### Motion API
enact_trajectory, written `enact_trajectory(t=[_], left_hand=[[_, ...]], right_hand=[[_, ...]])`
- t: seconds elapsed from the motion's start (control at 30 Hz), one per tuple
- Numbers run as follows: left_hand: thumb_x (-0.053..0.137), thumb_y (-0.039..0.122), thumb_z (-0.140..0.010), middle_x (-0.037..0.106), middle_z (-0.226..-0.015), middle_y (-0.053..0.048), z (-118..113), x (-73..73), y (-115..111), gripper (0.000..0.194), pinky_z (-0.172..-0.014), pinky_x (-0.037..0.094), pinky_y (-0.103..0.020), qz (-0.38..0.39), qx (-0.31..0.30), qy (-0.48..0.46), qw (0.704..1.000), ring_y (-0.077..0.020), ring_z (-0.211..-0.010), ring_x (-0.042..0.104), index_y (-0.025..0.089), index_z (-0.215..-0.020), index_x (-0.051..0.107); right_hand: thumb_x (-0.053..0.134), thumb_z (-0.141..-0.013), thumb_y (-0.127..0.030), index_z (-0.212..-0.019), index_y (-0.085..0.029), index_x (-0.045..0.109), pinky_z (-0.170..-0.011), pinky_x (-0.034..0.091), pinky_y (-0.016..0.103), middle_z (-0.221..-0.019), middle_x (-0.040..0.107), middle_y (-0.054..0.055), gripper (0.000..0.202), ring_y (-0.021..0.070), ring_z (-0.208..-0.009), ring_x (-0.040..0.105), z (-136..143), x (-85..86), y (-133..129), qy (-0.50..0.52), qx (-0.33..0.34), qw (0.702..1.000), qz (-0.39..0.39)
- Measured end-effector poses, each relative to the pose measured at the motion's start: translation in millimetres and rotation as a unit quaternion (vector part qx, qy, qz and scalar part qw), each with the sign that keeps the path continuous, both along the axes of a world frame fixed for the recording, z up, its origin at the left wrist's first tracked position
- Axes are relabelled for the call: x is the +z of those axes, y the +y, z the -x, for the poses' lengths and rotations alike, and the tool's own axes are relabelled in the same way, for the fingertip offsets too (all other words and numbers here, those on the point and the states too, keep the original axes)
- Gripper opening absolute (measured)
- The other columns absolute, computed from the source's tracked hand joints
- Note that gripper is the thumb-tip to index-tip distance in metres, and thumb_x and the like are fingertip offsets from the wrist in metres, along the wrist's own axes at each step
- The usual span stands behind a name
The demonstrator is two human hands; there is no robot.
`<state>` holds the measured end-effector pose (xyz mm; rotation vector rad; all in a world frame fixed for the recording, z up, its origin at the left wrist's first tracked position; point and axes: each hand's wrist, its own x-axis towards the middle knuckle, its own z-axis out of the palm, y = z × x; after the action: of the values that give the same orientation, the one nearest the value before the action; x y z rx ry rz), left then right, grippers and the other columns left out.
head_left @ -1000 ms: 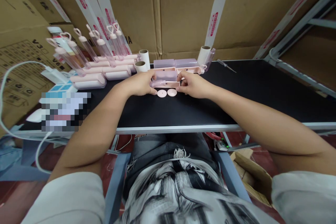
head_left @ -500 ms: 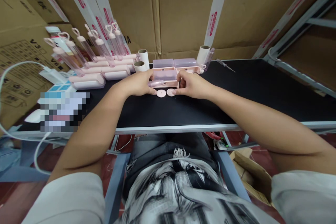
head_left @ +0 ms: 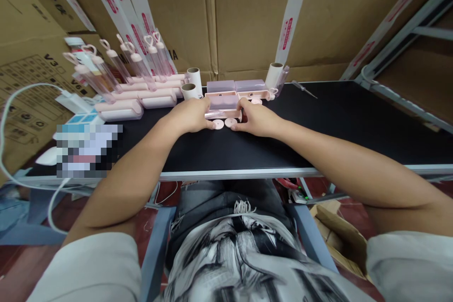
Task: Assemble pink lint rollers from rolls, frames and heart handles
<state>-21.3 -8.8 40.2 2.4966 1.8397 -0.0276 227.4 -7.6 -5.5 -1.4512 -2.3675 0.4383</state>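
Note:
Right in front of me on the black table [head_left: 198,155] lies a pale pink trough-shaped case [head_left: 230,114] with a lilac cover [head_left: 222,102] behind it. A small clear tube [head_left: 213,115] lies along its left part. My left hand [head_left: 191,115] closes round the left end of these parts, its thumb at a round pink disc [head_left: 218,124]. On the right end is my right hand [head_left: 260,118], fingers curled, thumb at a second pink disc [head_left: 230,123]. Both hands' fingertips are partly hidden.
At the left stand several pink cases with upright heart-topped tubes [head_left: 115,63]. White cardboard tubes [head_left: 194,78] and another white tube [head_left: 274,75] stand at the back. A screwdriver [head_left: 305,89] lies behind right. A power strip [head_left: 83,118] with cables sits left, beside a blurred-out object.
My right hand has shifted slightly towards me, and a pink disc behind it now shows. Both thumbs stay by the two front discs; the case has hardly moved.

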Motion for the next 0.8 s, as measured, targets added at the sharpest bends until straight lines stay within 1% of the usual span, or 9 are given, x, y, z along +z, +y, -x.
enact_trajectory(t=[0.1,0.2,0.33,0.4,0.47,0.57,0.7,0.73,0.8], left_hand=[[0.080,0.065,-0.082,0.079,-0.111,-0.016,3,0.4,2,0.059,-0.067,0.042,-0.034,-0.007,-0.009,-0.009,1.000,-0.0343,-0.095,0.074,0.021,-0.120,0.069],[0.079,0.059,-0.084,0.077,-0.098,-0.011,4,2.2,1,0.048,-0.067,0.040,-0.033,-0.025,-0.048,-0.043,0.998,-0.0295,-0.088,0.071,0.022,-0.112,0.068],[0.078,0.053,-0.086,0.074,-0.092,-0.006,-5,4.4,-7,0.037,-0.071,0.040,-0.032,-0.038,-0.124,-0.093,0.987,-0.0245,-0.083,0.067,0.021,-0.101,0.065],[0.077,0.051,-0.087,0.074,-0.095,-0.006,-12,4.0,-12,0.036,-0.074,0.041,-0.032,-0.047,-0.154,-0.124,0.979,-0.0233,-0.084,0.067,0.020,-0.099,0.063],[0.076,0.050,-0.089,0.075,-0.099,-0.007,-15,2.9,-15,0.036,-0.077,0.044,-0.032,-0.059,-0.177,-0.159,0.970,-0.0229,-0.087,0.067,0.020,-0.103,0.063],[0.075,0.049,-0.090,0.076,-0.106,-0.007,-13,2.4,-13,0.039,-0.082,0.047,-0.033,-0.083,-0.169,-0.190,0.964,-0.0242,-0.092,0.069,0.020,-0.115,0.065],[0.061,0.054,-0.101,0.078,-0.106,-0.009,-5,5.1,-7,0.040,-0.087,0.048,-0.036,-0.136,-0.136,-0.182,0.964,-0.0276,-0.099,0.071,0.020,-0.122,0.068],[0.056,0.054,-0.104,0.078,-0.105,-0.009,-4,5.3,-7,0.042,-0.087,0.049,-0.036,-0.143,-0.137,-0.181,0.963,-0.0280,-0.100,0.071,0.019,-0.123,0.068],[0.051,0.055,-0.107,0.078,-0.104,-0.010,-7,4.1,-8,0.045,-0.088,0.049,-0.036,-0.143,-0.147,-0.184,0.961,-0.0281,-0.099,0.072,0.018,-0.127,0.067]], right_hand=[[0.084,-0.087,-0.047,-0.115,-0.022,0.054,-0.068,0.037,0.032,-0.090,0.072,0.003,0.048,0.0227,-0.079,0.064,-2,-1.3,2,0.023,0.007,1.000,-0.005],[0.079,-0.091,-0.049,-0.112,-0.022,0.055,-0.070,0.039,0.032,-0.082,0.067,0.000,0.042,0.0199,-0.073,0.059,-4,-2.4,3,0.098,0.029,0.994,-0.032],[0.072,-0.093,-0.066,-0.110,-0.022,0.060,-0.073,0.042,0.032,-0.079,0.063,-0.001,0.049,0.0178,-0.072,0.055,-3,-2.0,-1,0.204,0.107,0.972,-0.049],[0.068,-0.093,-0.074,-0.102,-0.022,0.062,-0.072,0.040,0.032,-0.077,0.060,-0.001,0.054,0.0174,-0.072,0.053,-2,-0.9,-5,0.212,0.138,0.966,-0.050],[0.065,-0.095,-0.077,-0.090,-0.022,0.063,-0.070,0.038,0.032,-0.074,0.058,-0.001,0.055,0.0168,-0.071,0.050,0,1.0,-8,0.211,0.148,0.965,-0.055],[0.067,-0.092,-0.080,-0.080,-0.022,0.062,-0.067,0.038,0.032,-0.071,0.059,0.001,0.060,0.0164,-0.067,0.049,-1,4.8,-8,0.264,0.120,0.956,-0.050],[0.065,-0.086,-0.091,-0.073,-0.025,0.051,-0.057,0.040,0.031,-0.061,0.053,-0.001,0.069,0.0151,-0.056,0.047,-5,7.6,2,0.401,0.032,0.915,0.000],[0.063,-0.084,-0.094,-0.073,-0.026,0.048,-0.055,0.040,0.031,-0.060,0.052,-0.002,0.071,0.0149,-0.054,0.047,-6,7.0,4,0.424,0.023,0.905,0.009],[0.058,-0.082,-0.100,-0.076,-0.027,0.045,-0.053,0.043,0.031,-0.059,0.052,-0.003,0.074,0.0152,-0.052,0.048,-6,4.1,8,0.451,0.040,0.891,0.029]])
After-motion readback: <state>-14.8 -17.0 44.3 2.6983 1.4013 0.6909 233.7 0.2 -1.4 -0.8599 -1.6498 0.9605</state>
